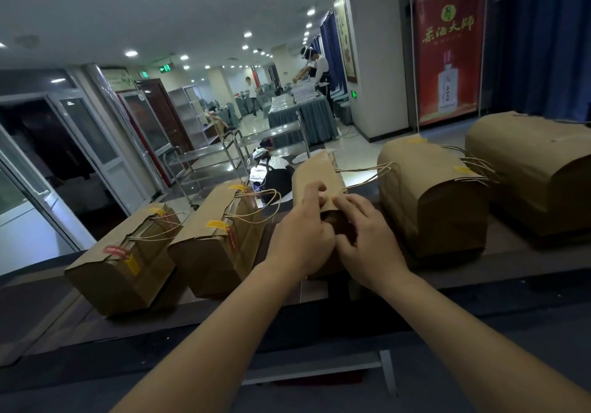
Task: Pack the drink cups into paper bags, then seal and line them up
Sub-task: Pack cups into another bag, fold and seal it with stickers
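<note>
Both your hands are on the middle bag (315, 172), which stands on the dark worktop (511, 262) with its top folded over. Your left hand (300, 236) pinches the near end of the fold: the thumb lies on top of the paper and the fingers curl in below it. Your right hand (367, 240) touches the left, with its fingers bent over the bag's near end and the index tip on the flap's edge. Its thumb is tucked into the gap between your hands. That gap shows a dark opening, too dim to tell what is inside. The twine handles (367, 169) stick out past your right hand, on its far side.

Just left of your left hand stands the near-left bag (220, 252), folded shut with a yellow sticker (214, 223) on its top. Further left is the far-left bag (121, 278), which carries a red sticker (116, 250). Just right of your right hand sits the near-right bag (431, 208), its top rolled over and held by a small yellow tab (462, 169). Beyond it is the far-right bag (537, 169). The five bags form a row across the worktop.

Well beyond your hands, a red banner (447, 48) hangs in the room.
</note>
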